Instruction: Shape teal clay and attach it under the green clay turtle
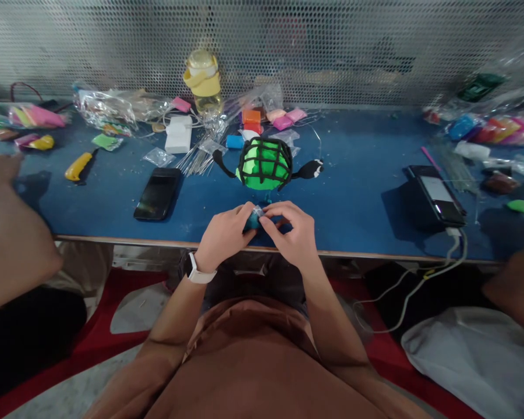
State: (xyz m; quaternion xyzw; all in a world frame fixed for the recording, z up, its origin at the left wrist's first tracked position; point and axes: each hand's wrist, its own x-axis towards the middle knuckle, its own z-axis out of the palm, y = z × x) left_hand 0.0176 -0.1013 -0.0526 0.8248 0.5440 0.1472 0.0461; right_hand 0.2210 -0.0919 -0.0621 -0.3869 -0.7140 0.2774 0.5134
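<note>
Clock face centred on the two hands, 12 toward the perforated metal panel [353,52]. Both hands meet over the near edge of the blue counter [353,151]. Left hand [225,235], white-banded watch at the wrist, has its grip clamped on a small teal piece [253,220]. Right hand [292,233] comes in from 3, fingertips at the clear wrapper [258,211] on the piece; whether its grip is closed on the film, cannot tell. At 12, just beyond the fingers: green dome [265,166] under a black lattice, one black arm [222,163] out to its 9, another, broad-ended [308,169], to its 3. Thin wires [203,156] at 11, yellow-topped bottle [204,81] farther out. White box [179,135] at 10; dark phone [158,195] lies flat between 9 and 10, yellow-handled tool [79,167] well beyond it. Dark device [434,195], cable attached, near 3, well apart.
</note>
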